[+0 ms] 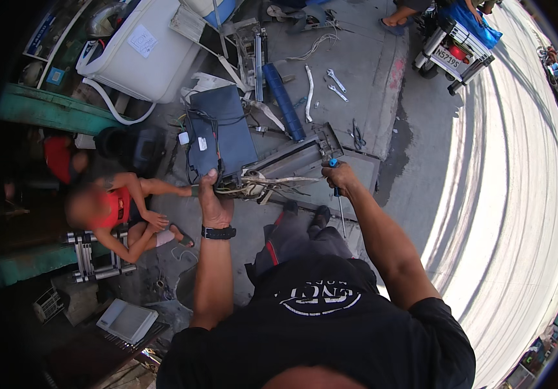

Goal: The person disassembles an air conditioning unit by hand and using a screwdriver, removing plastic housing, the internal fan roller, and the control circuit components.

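A screwdriver (333, 163) is clasped mid-frame by the right hand (341, 177); the left hand's (215, 206) grip near cables (285, 180) cannot be told

Here at my left hand (215, 206) is the near edge of the flat case (224, 133), wires (279, 181) stretching between it and my right hand (339, 177), where the screwdriver (334, 163) sits! Just right of the case lies the tube (283, 102); farther right, two wrenches (336, 80). A seated person (122, 206) is on my left, a tub (152, 55) beyond, the road (499, 214) far right.
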